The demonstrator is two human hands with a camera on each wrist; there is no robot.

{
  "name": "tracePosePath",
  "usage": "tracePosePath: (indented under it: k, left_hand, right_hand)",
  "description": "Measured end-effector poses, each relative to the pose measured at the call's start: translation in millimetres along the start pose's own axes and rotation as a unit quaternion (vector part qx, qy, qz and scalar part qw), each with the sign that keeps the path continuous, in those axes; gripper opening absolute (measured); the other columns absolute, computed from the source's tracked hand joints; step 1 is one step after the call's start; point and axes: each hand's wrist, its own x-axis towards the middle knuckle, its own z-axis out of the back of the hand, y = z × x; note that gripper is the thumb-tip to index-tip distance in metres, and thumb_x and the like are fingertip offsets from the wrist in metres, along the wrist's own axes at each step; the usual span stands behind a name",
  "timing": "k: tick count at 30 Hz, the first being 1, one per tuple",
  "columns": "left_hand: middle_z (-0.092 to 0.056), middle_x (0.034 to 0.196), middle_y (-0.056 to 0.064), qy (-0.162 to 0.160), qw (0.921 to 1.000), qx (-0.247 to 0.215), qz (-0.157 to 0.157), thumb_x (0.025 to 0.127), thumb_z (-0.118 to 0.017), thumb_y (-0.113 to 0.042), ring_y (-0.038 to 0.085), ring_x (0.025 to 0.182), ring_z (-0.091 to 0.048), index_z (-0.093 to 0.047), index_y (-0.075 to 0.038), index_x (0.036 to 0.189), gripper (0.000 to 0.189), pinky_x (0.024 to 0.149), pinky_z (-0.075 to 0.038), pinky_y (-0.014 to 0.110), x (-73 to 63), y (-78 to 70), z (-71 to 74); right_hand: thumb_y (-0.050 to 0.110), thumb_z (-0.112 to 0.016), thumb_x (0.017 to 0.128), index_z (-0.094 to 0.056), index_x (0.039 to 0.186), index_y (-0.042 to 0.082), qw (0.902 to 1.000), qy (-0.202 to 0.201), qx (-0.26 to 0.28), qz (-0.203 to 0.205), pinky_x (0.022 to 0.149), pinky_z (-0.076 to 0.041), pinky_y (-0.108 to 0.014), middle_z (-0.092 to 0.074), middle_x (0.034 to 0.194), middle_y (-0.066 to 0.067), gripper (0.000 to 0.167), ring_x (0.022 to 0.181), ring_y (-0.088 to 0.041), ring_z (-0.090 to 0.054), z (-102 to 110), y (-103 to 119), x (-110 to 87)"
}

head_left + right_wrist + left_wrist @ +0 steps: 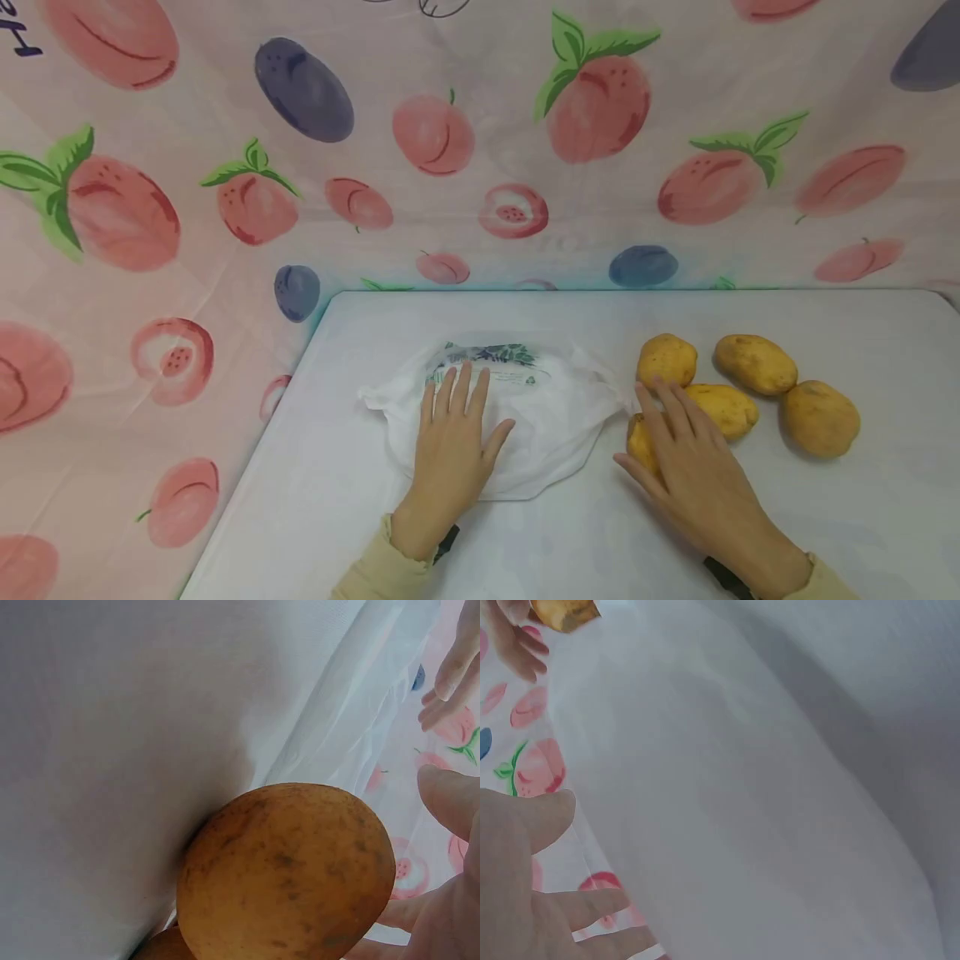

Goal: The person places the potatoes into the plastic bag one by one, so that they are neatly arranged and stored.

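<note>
A white plastic bag (558,433) with green and dark print lies spread on the table. My left hand (453,450) is over its middle, fingers straight and slightly apart, thumb out to the right. In the left wrist view the bag (727,795) fills most of the picture. My right hand (697,475) reaches over the potatoes with fingers extended, partly covering the nearest potato (642,446) and a longer potato (727,411). In the right wrist view a large speckled potato (285,870) stands in front of the spread thumb and fingers.
Another potato (667,360) lies just beyond the right fingertips, close to the bag's right end. Farther right are an oblong potato (755,364) and a rounder potato (820,419). The white table (300,500) meets a fruit-printed cloth (480,250) at its back and left edges.
</note>
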Motion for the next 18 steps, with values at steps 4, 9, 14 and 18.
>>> tracePosePath:
  k: [4,9,14,18]
  left_hand:
    - [-0.042,0.154,0.017,-0.008,0.9999,-0.012,0.008,0.099,-0.056,-0.047,0.037,0.143,-0.037,-0.043,-0.008,0.149,0.065,0.119,-0.025,0.053,3.1,7.6,0.1]
    - [-0.045,0.15,0.02,-0.017,0.9993,-0.029,0.016,0.098,-0.059,-0.043,0.037,0.141,-0.038,-0.046,-0.005,0.147,0.063,0.117,-0.029,0.052,5.9,16.8,2.5]
    - [-0.048,0.148,0.02,-0.022,0.9989,-0.033,0.026,0.097,-0.062,-0.039,0.037,0.139,-0.041,-0.049,-0.002,0.144,0.06,0.115,-0.031,0.052,9.0,26.6,5.2]
    - [-0.049,0.147,0.019,-0.021,0.9984,-0.034,0.039,0.097,-0.063,-0.037,0.037,0.138,-0.043,-0.05,-0.002,0.143,0.059,0.115,-0.033,0.052,11.6,34.2,7.3]
  right_hand:
    - [0.049,-0.06,0.096,-0.024,0.156,0.007,1.0,-0.004,0.005,0.003,0.106,-0.036,-0.06,-0.033,0.155,-0.021,0.082,0.135,-0.045,-0.036,0,-1,-0.8]
    - [0.048,-0.061,0.095,-0.03,0.153,0.004,0.9999,-0.011,0.005,0.011,0.101,-0.04,-0.058,-0.038,0.149,-0.023,0.079,0.128,-0.043,-0.042,0,-3,-1.4]
    - [0.047,-0.063,0.095,-0.036,0.147,0.002,0.9998,-0.013,0.002,0.014,0.099,-0.044,-0.057,-0.045,0.141,-0.023,0.074,0.121,-0.041,-0.047,0,-3,-2.0]
    - [0.043,-0.066,0.093,-0.039,0.143,0.0,0.9999,-0.001,-0.001,0.01,0.098,-0.045,-0.056,-0.047,0.138,-0.022,0.071,0.118,-0.04,-0.048,2,-2,-3.3]
